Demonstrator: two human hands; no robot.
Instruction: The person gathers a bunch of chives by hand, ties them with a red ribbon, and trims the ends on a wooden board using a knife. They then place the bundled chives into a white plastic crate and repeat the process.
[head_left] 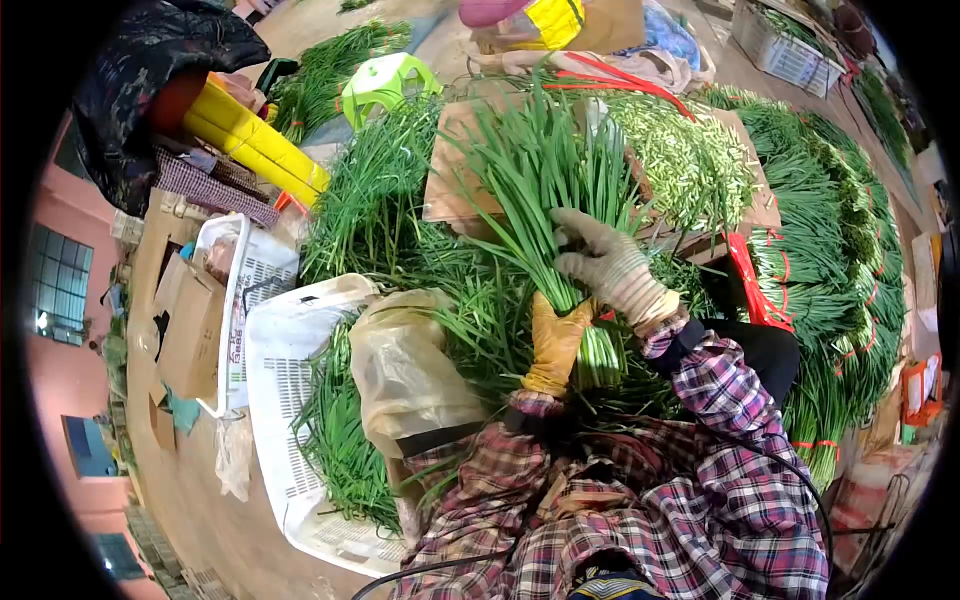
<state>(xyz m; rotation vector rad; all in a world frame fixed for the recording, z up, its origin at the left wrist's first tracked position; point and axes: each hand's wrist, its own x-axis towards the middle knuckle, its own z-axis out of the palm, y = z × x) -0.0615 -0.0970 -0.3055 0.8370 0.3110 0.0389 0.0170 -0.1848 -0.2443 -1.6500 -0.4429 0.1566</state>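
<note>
My left hand (560, 345), in an orange-yellow rubber glove, is wrapped around the lower part of a bunch of garlic chives (545, 165). The long green leaves fan upward and away from me, and pale stem ends (602, 358) show below the fist. My right hand (608, 262), in a whitish knit glove, is beside the leaves just above the left one. Its thumb and forefinger are apart at the bunch's right edge; its other fingers are partly hidden. Loose chives (365, 215) lie heaped to the left of the bunch.
Tied chive bundles (810, 220) are stacked on the right, near red ties (750, 280). Pale trimmings (690, 165) cover cardboard (455, 160) ahead. A white plastic crate (275, 400) with chives stands at left, and a green-white stool (385, 85) behind the heap.
</note>
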